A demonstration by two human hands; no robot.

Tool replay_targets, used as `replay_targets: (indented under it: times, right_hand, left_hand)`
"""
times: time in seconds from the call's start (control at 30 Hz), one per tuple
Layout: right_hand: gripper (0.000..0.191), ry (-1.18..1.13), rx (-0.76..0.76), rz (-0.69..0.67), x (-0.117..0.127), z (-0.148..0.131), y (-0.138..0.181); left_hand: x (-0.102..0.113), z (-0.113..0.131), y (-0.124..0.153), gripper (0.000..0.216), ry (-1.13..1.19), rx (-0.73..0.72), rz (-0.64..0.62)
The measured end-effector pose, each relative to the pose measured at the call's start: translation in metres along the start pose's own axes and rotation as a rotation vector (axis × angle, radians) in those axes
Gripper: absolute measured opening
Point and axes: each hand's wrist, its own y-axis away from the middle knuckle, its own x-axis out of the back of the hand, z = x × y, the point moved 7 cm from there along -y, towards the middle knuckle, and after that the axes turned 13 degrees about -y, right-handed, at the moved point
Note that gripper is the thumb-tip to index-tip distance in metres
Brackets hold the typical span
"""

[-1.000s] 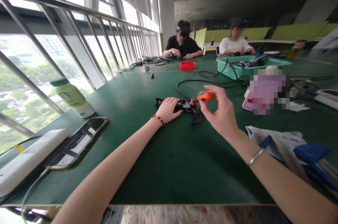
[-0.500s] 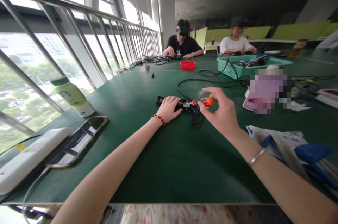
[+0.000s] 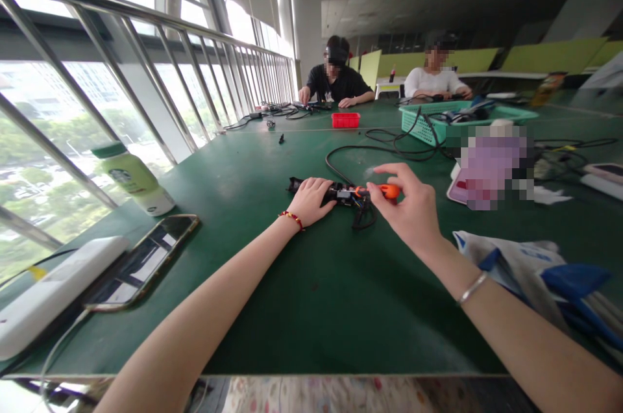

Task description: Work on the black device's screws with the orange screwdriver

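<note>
A black device [image 3: 345, 195] with an opened section and small coloured wires lies on the green table [image 3: 311, 296]. Over its left part, my left hand [image 3: 312, 200] is closed, pressing it to the tabletop. My right hand [image 3: 411, 204] has its thumb against the handle of an orange screwdriver [image 3: 391, 191], with the index finger raised above. The screwdriver lies nearly level, its front end meeting the right side of the device; the tip is too small to make out. A dark looped strap [image 3: 364, 218] hangs off the device near that end.
A bottle [image 3: 134, 179], a phone [image 3: 146, 263] and a white power strip [image 3: 63, 289] are at left. A red bin [image 3: 346, 121], a green basket [image 3: 422, 127] with cables and a cloth bag [image 3: 525, 263] lie beyond and right. Two people sit across the table.
My right hand has shifted slightly right and turned on the screwdriver handle, which shows a different side. My left hand and the device stay put. Across the table, one person's hand has moved left.
</note>
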Motion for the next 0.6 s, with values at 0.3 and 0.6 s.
replay_targets:
  times: [0.3, 0.6]
  right_hand:
    - [0.024, 0.006, -0.032, 0.007, 0.001, -0.0002, 0.0002]
    - [0.029, -0.027, -0.008, 0.046, 0.0038, -0.0019, -0.0008]
  left_hand:
    - [-0.0015, -0.0005, 0.0001, 0.043, -0.005, -0.006, 0.009]
    - [-0.0009, -0.0008, 0.0, 0.042, -0.005, -0.003, 0.013]
